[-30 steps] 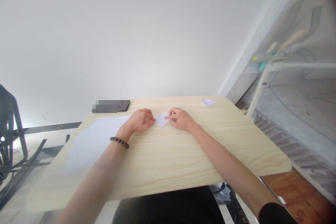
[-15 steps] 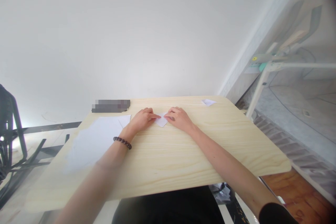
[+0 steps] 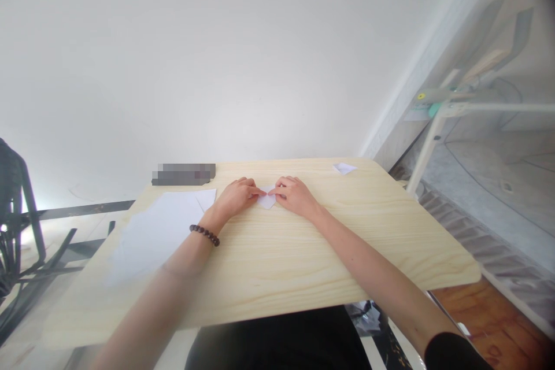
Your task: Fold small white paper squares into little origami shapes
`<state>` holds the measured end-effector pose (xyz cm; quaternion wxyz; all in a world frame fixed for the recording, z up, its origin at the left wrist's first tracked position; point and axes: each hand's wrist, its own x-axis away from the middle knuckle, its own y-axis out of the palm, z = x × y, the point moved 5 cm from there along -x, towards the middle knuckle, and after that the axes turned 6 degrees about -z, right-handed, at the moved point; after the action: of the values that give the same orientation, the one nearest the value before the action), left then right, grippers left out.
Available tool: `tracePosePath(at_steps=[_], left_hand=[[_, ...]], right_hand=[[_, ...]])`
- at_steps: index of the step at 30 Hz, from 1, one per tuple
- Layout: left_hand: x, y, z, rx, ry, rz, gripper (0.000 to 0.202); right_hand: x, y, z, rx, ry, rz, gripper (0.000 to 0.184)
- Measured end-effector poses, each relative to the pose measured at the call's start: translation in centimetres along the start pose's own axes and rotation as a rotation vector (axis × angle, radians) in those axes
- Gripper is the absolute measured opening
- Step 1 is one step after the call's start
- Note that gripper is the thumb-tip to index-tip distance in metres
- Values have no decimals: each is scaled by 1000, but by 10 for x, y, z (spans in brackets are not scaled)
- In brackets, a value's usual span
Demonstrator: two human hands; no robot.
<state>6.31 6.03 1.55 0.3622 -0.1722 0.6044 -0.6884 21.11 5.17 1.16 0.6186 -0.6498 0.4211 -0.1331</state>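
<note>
A small folded white paper lies on the light wooden table near its far edge. My left hand, with a dark bead bracelet on the wrist, presses on the paper's left side with its fingers curled and the index finger stretched onto it. From the right, my right hand pinches and presses the paper's other side. The two hands' fingertips nearly meet over the paper, and most of it is hidden beneath them.
A stack of white sheets lies on the table's left part. A dark flat object rests at the far left edge, and a small paper piece at the far right corner. A white frame stands to the right, a black chair to the left.
My hands have drawn closer together over the paper. The left index finger has stretched out onto it, and less of the paper shows than before.
</note>
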Motion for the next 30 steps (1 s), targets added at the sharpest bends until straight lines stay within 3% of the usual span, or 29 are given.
tracePosePath(at_steps=[23,30], left_hand=[[1,0,0,-46,-51,-9,26],[7,-1,0,43,-37,6,27]], right_hand=[[18,-20,33,-41,95,10,20],[17,-14,32,-123,132,42,21]])
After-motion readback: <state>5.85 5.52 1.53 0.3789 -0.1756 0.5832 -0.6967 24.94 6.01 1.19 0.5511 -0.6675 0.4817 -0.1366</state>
